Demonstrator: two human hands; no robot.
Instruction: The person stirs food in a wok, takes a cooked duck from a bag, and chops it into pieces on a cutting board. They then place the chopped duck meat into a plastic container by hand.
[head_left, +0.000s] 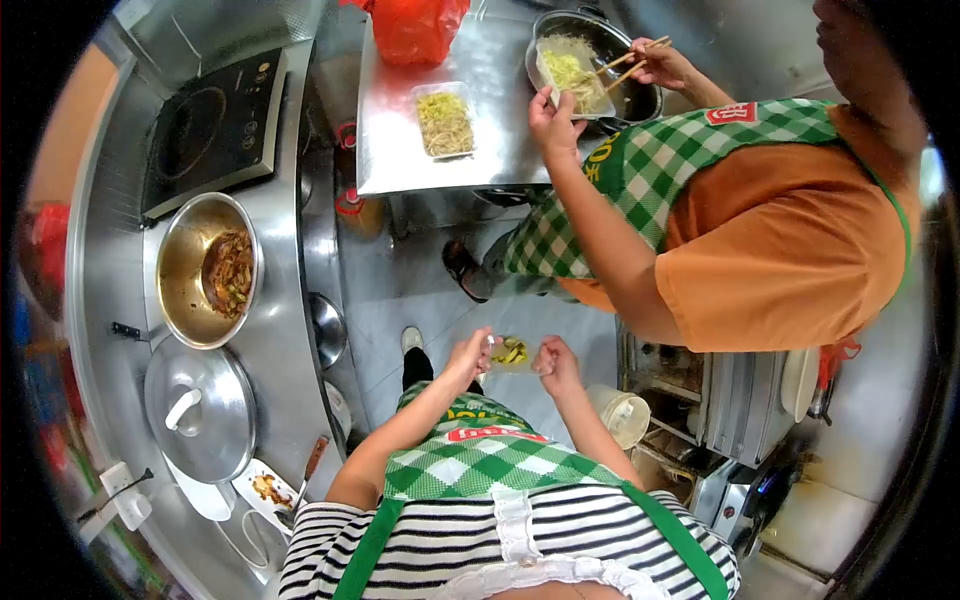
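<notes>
Both hands pinched a clear bag: left hand (470, 352), right hand (555, 365), bag (511, 352) of food held mid-air over floor | step judged: closing bag | next: firm twist or knot.

Contents of small bag (511, 352) indistinct.

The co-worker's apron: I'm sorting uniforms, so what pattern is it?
Green and white check on the co-worker's apron, clearest in the head view.
</notes>
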